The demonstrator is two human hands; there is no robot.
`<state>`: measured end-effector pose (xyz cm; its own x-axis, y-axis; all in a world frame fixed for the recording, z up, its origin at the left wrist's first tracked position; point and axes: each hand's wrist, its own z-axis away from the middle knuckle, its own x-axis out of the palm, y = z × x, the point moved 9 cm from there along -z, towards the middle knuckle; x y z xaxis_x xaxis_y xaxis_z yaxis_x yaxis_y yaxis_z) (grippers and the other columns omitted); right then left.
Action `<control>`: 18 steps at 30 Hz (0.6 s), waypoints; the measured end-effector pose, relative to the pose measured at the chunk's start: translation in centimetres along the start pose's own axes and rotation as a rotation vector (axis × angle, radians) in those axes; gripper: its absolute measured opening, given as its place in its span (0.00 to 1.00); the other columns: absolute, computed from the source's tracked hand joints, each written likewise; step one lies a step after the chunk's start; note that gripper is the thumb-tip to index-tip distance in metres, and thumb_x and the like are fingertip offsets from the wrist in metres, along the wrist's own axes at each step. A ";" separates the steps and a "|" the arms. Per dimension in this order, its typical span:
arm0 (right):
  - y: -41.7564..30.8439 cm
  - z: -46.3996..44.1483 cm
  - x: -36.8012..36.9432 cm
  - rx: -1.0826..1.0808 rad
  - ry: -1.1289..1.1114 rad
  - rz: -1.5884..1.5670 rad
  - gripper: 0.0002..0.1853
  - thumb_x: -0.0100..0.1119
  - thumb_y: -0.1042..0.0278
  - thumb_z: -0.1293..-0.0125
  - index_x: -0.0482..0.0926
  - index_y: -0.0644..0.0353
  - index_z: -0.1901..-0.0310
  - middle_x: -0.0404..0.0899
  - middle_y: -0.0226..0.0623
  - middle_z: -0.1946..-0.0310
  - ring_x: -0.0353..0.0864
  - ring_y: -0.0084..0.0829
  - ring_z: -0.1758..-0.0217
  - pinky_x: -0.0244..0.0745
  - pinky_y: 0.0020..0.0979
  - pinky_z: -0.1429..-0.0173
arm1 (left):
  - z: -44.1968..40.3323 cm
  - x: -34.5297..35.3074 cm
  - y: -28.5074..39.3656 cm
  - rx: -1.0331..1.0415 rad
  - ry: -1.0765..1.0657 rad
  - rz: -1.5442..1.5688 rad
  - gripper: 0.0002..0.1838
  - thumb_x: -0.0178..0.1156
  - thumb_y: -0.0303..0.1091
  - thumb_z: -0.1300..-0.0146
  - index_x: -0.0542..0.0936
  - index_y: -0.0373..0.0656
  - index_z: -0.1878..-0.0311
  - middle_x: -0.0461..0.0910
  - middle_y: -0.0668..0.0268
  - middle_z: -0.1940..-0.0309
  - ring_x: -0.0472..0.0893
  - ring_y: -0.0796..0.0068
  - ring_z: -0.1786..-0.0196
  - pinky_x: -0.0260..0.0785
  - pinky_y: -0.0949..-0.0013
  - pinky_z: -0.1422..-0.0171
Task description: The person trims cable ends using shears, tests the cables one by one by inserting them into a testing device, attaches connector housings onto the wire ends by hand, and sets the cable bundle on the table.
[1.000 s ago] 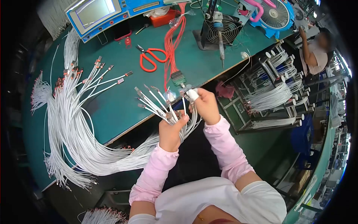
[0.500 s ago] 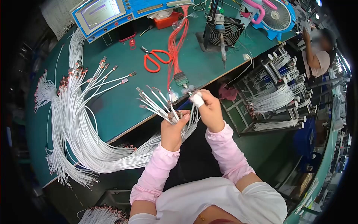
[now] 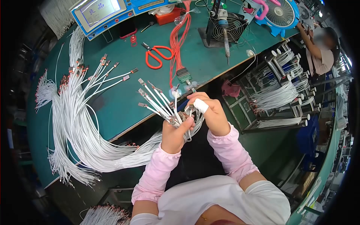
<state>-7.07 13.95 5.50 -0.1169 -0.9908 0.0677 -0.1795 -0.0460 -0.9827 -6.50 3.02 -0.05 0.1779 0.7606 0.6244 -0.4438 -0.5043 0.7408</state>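
My left hand (image 3: 173, 137) is closed around a bunch of white cables (image 3: 159, 103) whose metal plug ends fan out up and to the left. Close beside it, my right hand (image 3: 214, 115), with white tape round a finger, has its fingers bent at a cable with a metal plug (image 3: 191, 107); its fingertips are partly hidden. Just beyond the hands, at the table edge, lies a small green circuit board (image 3: 183, 75) with a metal connector (image 3: 190, 85). Red wires (image 3: 179, 41) run from the board to the blue tester (image 3: 129, 11).
Red-handled cutters (image 3: 157, 56), a soldering iron (image 3: 226, 41) and a blue fan (image 3: 278, 18) are on the green table (image 3: 108, 116). A thick bundle of white cables (image 3: 82, 127) hangs over its edge. A rack (image 3: 277, 93) holds more cables; another person (image 3: 320, 54) is beyond it.
My right hand has drawn back from the board's connector toward my left hand, where a plug now shows between the hands. The tester's screen has switched from small lines to large characters.
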 end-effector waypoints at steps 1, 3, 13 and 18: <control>-0.1 0.0 0.1 -0.002 -0.005 0.013 0.11 0.47 0.70 0.43 0.77 0.68 0.74 0.76 0.36 0.69 0.67 0.34 0.51 0.60 0.33 0.47 | 0.1 0.1 0.0 -0.004 -0.009 0.003 0.06 0.59 0.23 0.48 0.75 0.33 0.67 0.76 0.62 0.72 0.75 0.78 0.72 0.68 0.77 0.68; -0.2 0.1 0.1 -0.002 -0.011 0.026 0.12 0.46 0.69 0.42 0.77 0.68 0.74 0.76 0.36 0.70 0.67 0.34 0.51 0.59 0.33 0.47 | 0.2 0.1 0.1 -0.007 -0.018 0.007 0.06 0.59 0.24 0.48 0.75 0.33 0.66 0.76 0.62 0.72 0.75 0.78 0.72 0.68 0.77 0.68; 0.1 0.3 -0.2 -0.003 0.002 -0.002 0.11 0.46 0.71 0.40 0.76 0.69 0.71 0.75 0.39 0.67 0.70 0.33 0.54 0.62 0.30 0.51 | 0.2 0.3 0.2 -0.019 -0.036 -0.018 0.07 0.59 0.25 0.47 0.75 0.32 0.66 0.76 0.63 0.74 0.74 0.80 0.74 0.67 0.79 0.69; 0.4 0.5 -0.4 0.012 0.000 0.002 0.12 0.44 0.69 0.38 0.76 0.69 0.69 0.74 0.39 0.64 0.71 0.30 0.57 0.63 0.29 0.52 | 0.2 0.3 0.3 -0.005 -0.050 -0.021 0.07 0.58 0.25 0.47 0.75 0.32 0.66 0.76 0.63 0.74 0.74 0.80 0.75 0.66 0.79 0.70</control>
<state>-6.64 14.23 5.00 -0.1169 -0.9910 0.0652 -0.1674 -0.0450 -0.9849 -6.41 3.01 0.35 0.2308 0.7499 0.6200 -0.4440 -0.4859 0.7529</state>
